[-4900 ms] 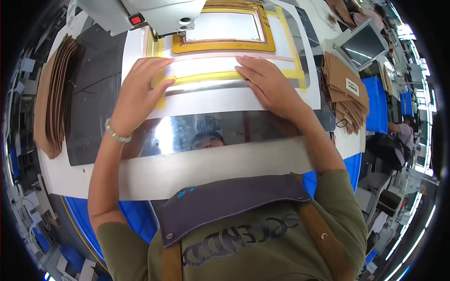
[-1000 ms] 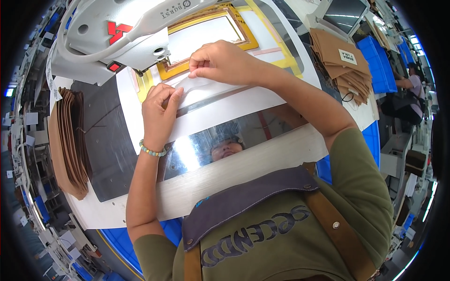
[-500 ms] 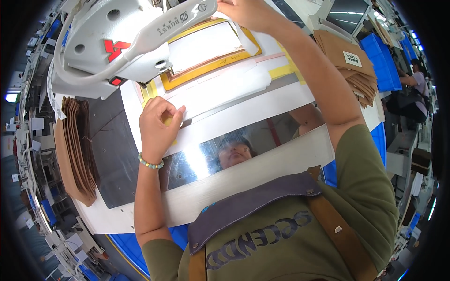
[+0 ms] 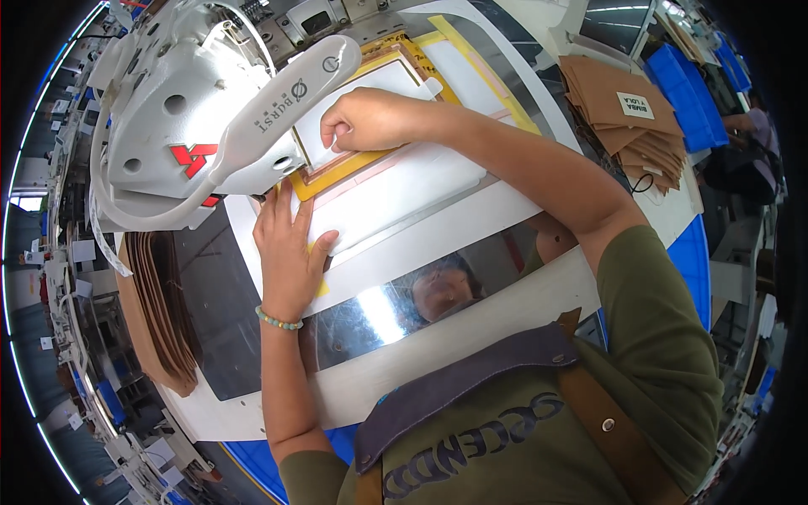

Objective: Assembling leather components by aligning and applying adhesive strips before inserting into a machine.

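A yellow frame (image 4: 370, 160) with a brown inner border lies on white sheets under the head of a white sewing machine (image 4: 168, 101). Inside it shows a white panel (image 4: 379, 82). Over the frame's near side is my right hand (image 4: 366, 122), fingers curled in and thumb against them; whatever they may hold is hidden. My left hand (image 4: 290, 248) lies palm down with fingers stretched, its fingertips at the frame's near left corner, beside the machine head. A grey-white lamp (image 4: 290, 105) on a bent neck reaches over the frame's left part.
Brown folded pieces (image 4: 151, 311) stand stacked at the left. More brown pieces (image 4: 619, 118) with a white label lie at the right, beside a blue bin (image 4: 682, 93). A shiny metal plate (image 4: 396, 311) lies along the near side. Another person (image 4: 749, 143) sits far right.
My right hand has come from the lamp's tip down and toward me, over the frame. My left hand's curled fingers have straightened onto the frame's corner. The whole view has shifted slightly.
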The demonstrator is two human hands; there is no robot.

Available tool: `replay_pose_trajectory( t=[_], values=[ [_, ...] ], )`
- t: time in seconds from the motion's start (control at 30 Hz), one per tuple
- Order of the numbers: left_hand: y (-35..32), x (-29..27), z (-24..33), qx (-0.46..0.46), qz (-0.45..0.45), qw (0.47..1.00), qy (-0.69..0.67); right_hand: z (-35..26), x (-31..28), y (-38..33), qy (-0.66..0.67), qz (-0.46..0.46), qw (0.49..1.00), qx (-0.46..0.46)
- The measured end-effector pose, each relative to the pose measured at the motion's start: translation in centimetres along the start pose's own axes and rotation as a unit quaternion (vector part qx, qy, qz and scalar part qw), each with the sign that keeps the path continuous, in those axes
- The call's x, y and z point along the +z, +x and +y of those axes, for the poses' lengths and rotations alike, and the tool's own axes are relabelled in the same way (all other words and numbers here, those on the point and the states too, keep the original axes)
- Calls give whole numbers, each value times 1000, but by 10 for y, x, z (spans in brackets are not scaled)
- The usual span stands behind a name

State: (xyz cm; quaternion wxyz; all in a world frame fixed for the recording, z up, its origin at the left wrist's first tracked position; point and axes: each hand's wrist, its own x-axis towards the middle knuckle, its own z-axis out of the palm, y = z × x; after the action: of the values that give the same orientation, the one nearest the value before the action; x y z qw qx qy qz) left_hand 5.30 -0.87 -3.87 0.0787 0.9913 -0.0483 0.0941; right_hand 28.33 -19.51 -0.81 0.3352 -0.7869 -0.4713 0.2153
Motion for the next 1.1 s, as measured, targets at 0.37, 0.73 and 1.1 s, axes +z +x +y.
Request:
replay_pose_trajectory(
  t=[0.37, 0.73, 1.1],
  values=[
    [5, 1, 9, -17, 6, 999, 30, 3, -25, 0, -25, -21, 998, -49],
    [7, -5, 14, -19, -3, 996, 93, 22, -100, -42, -185, -42, 979, 68],
    [6, -1, 14, -23, 30, 996, 80, 18, -88, -50, -242, -60, 968, 30]
  ],
)
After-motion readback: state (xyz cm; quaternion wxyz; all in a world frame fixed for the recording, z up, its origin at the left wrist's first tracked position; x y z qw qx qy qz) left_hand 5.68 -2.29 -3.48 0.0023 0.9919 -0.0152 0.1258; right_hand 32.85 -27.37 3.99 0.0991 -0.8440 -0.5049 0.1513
